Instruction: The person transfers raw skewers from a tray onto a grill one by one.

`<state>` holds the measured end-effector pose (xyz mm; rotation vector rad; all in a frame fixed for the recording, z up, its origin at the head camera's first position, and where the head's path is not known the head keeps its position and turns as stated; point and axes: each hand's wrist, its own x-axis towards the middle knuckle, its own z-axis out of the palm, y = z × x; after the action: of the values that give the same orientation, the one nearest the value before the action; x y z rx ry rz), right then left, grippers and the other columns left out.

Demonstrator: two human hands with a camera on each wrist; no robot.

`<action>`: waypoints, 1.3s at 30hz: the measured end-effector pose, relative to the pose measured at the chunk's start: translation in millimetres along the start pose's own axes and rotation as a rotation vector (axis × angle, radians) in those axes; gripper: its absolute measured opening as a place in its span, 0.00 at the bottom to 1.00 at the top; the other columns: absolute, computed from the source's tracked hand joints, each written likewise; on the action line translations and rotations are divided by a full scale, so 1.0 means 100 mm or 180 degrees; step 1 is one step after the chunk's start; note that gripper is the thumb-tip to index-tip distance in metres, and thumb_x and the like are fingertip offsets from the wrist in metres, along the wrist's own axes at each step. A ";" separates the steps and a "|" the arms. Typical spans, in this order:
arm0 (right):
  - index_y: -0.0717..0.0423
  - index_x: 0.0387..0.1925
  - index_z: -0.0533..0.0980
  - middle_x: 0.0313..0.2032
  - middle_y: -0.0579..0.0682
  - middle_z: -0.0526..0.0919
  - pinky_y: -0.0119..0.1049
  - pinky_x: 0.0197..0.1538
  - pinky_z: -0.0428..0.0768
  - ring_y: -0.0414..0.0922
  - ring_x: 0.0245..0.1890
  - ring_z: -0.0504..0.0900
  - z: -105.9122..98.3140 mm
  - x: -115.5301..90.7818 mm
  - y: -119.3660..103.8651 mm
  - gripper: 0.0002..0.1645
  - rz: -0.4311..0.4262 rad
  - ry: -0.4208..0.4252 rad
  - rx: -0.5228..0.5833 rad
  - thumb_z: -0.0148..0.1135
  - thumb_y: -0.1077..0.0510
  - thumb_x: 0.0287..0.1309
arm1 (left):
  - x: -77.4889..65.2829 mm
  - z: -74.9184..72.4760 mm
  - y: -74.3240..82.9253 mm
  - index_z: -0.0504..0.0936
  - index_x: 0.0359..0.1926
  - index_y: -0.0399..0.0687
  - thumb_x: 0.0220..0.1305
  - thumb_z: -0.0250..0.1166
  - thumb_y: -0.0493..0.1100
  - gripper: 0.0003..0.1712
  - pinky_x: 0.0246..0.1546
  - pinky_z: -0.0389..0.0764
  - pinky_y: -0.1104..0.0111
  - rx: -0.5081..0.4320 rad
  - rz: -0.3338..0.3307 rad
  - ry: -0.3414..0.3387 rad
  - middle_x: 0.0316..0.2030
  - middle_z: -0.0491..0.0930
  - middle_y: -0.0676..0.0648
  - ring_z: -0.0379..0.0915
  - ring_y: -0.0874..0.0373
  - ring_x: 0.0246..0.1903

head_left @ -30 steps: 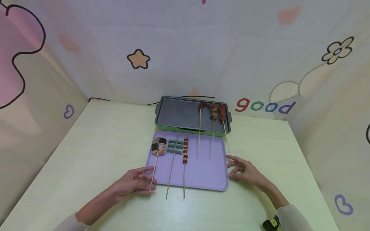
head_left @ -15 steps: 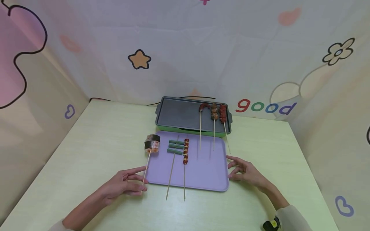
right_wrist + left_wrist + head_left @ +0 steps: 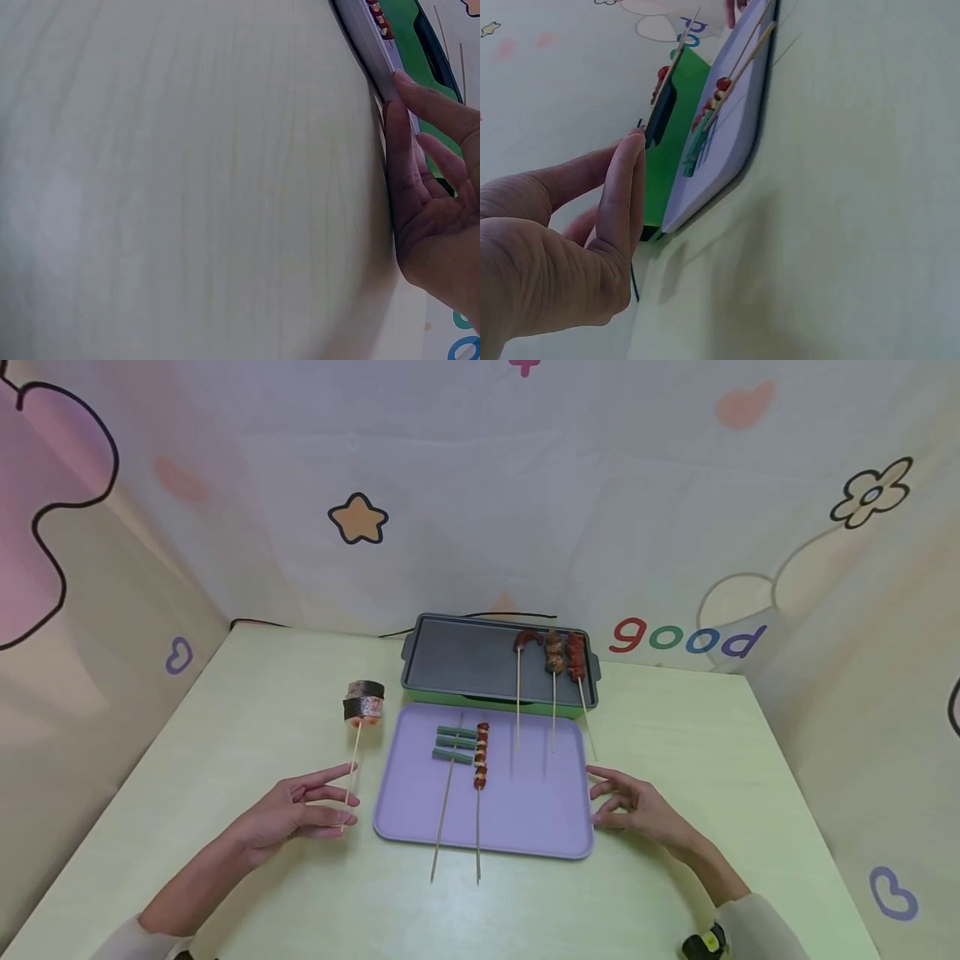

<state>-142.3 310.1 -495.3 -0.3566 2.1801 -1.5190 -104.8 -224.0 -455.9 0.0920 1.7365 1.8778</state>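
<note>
My left hand pinches the wooden stick of a skewer with a seaweed-wrapped roll, raised over the table left of the lilac tray. In the left wrist view, the fingertips of the left hand meet; the roll is hidden. At the tray's right edge, my right hand touches the rim with loosely bent fingers. The right wrist view shows fingertips of that hand against the tray's side. On the tray lie a green-bean-like skewer and a red-and-cream skewer.
Behind the tray stands a green grill with a dark plate. Three skewers lie at its right end: a curled red one, a brown one and a red meat one. Their sticks overhang the front. A printed curtain closes the back.
My left hand has carried the roll skewer from the tray's left side leftward and up, beyond the tray's edge. My right hand has stayed at the tray's right rim.
</note>
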 end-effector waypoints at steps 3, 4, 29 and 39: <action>0.64 0.77 0.58 0.58 0.72 0.73 0.28 0.42 0.83 0.36 0.41 0.85 0.00 0.00 0.02 0.48 0.0019 0.0009 0.0009 0.70 0.65 0.60 | 0.06 -0.04 0.11 0.55 0.80 0.41 0.68 0.66 0.34 0.44 0.50 0.86 0.65 0.0047 0.0014 0.0009 0.47 0.85 0.55 0.87 0.61 0.46; 0.64 0.77 0.58 0.58 0.72 0.73 0.28 0.42 0.83 0.36 0.41 0.85 0.00 0.00 0.02 0.48 0.0027 0.0009 0.0017 0.70 0.65 0.60 | 0.09 -0.04 0.15 0.54 0.80 0.40 0.68 0.66 0.34 0.45 0.50 0.86 0.65 0.0070 0.0026 0.0004 0.47 0.85 0.55 0.87 0.62 0.46; 0.64 0.76 0.58 0.58 0.71 0.74 0.27 0.43 0.83 0.35 0.41 0.85 0.02 0.00 0.05 0.47 -0.0001 0.0024 0.0037 0.70 0.65 0.61 | 1.03 0.11 0.59 0.52 0.79 0.36 0.69 0.59 0.27 0.42 0.49 0.86 0.68 0.0000 -0.0211 -0.0122 0.43 0.85 0.55 0.87 0.64 0.42; 0.65 0.76 0.58 0.57 0.70 0.75 0.26 0.45 0.82 0.35 0.41 0.85 0.00 0.00 0.06 0.46 -0.0059 0.0022 0.0052 0.69 0.65 0.61 | 1.22 0.15 0.60 0.57 0.78 0.34 0.68 0.60 0.26 0.40 0.48 0.87 0.67 0.0047 -0.0150 -0.0012 0.45 0.87 0.50 0.87 0.63 0.40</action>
<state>-142.0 311.9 -501.4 -0.3679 2.1741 -1.5493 -221.0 -155.1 -437.1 0.0597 1.7353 1.8302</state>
